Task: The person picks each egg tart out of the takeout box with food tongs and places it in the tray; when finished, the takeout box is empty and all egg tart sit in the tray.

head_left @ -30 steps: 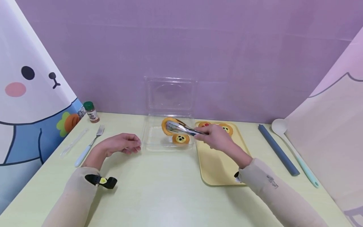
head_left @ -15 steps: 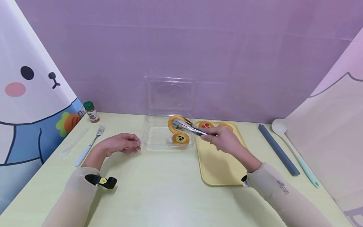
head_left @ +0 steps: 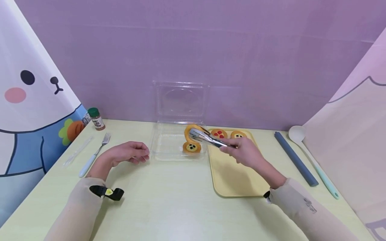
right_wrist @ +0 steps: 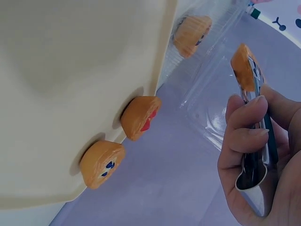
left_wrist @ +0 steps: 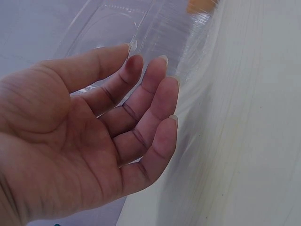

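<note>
My right hand (head_left: 245, 152) grips metal tongs (head_left: 208, 138), whose tips pinch an egg tart (head_left: 189, 134) tilted on its side over the right part of a clear plastic box (head_left: 167, 142). In the right wrist view the tongs (right_wrist: 256, 188) lie in the curled fingers, with the tart at their far end. Another tart with dark berries (head_left: 191, 147) sits in the box, just below the held one. The box's lid (head_left: 182, 102) stands up behind it. My left hand (head_left: 128, 154) is beside the box's left edge, fingers loosely bent, holding nothing.
A yellow tray (head_left: 235, 180) at right bears a red-topped tart (head_left: 218, 133) and a dark-berry tart (head_left: 238, 134). Farther right lie a blue-grey stick (head_left: 295, 158) and a ladle (head_left: 315, 164). At left are a fork (head_left: 94, 155), a clear wrapped strip (head_left: 77, 151) and a green-capped jar (head_left: 96, 119).
My right hand has moved to the right with the tongs and the tart, from the middle of the box toward the tray. The left hand has stayed in place.
</note>
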{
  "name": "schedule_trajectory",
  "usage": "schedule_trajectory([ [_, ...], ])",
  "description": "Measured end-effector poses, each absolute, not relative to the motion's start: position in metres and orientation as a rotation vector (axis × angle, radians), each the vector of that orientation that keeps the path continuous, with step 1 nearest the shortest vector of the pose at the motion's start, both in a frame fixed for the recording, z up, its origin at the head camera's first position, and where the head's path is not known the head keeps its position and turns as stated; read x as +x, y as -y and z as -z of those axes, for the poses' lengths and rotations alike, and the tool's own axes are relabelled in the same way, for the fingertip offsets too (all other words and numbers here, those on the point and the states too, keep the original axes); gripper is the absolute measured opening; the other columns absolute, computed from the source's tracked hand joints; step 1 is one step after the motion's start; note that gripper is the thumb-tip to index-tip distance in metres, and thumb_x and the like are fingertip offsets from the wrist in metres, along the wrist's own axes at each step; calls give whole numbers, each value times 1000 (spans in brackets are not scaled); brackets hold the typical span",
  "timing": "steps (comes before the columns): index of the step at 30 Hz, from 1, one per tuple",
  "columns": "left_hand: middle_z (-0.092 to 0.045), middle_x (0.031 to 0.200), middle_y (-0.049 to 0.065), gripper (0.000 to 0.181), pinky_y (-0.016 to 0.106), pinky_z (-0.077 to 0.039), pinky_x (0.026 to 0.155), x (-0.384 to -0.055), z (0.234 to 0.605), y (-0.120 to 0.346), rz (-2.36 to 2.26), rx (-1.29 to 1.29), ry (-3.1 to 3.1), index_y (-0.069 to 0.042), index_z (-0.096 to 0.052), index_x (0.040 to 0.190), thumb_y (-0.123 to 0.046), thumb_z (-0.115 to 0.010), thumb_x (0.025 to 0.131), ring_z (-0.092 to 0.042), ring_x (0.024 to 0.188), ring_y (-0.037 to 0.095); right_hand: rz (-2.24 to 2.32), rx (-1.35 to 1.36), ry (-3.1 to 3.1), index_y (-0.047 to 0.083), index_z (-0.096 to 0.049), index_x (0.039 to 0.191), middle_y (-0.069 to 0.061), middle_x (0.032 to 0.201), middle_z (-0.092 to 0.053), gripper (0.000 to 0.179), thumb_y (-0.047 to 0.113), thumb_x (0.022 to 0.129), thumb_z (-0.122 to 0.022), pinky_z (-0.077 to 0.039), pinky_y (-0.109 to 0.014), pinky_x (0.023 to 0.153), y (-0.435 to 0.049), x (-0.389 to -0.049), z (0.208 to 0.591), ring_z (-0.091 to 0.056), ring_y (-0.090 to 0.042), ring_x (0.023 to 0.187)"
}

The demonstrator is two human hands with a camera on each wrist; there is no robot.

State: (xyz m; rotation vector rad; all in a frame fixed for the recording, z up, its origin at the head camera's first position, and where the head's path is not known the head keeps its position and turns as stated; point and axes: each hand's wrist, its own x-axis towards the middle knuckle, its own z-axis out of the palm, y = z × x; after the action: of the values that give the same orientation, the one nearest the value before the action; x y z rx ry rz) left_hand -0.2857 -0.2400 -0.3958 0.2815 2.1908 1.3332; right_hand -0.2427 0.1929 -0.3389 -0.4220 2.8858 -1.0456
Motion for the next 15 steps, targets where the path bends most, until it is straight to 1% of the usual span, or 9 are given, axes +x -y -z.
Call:
schedule_trajectory([
  [6,-67,113,15,31,36,-53,88,-285,395,239,-1332,319,-2185,2,-58,118,-25,-57,102,-64,101,22,1051,-422,-2888,16,-69,129,-3,72,-62,37,27,94,-71,-44,-28,45,-202,-238,342,-49,-15,49],
  [13,-67,113,14,31,36,-53,89,-283,394,238,-1335,323,-2186,2,-58,118,-24,-57,102,-64,102,22,1088,-414,-2888,14,-71,126,-8,71,-63,35,24,92,-72,-43,-27,44,-208,-236,344,-48,-14,48],
  [15,-67,113,14,30,37,-53,89,-283,394,238,-1332,325,-2187,1,-58,118,-25,-57,102,-64,102,22,1089,-399,-2888,14,-71,126,-7,71,-62,36,24,92,-72,-43,-27,44,-209,-235,344,-48,-14,48],
])
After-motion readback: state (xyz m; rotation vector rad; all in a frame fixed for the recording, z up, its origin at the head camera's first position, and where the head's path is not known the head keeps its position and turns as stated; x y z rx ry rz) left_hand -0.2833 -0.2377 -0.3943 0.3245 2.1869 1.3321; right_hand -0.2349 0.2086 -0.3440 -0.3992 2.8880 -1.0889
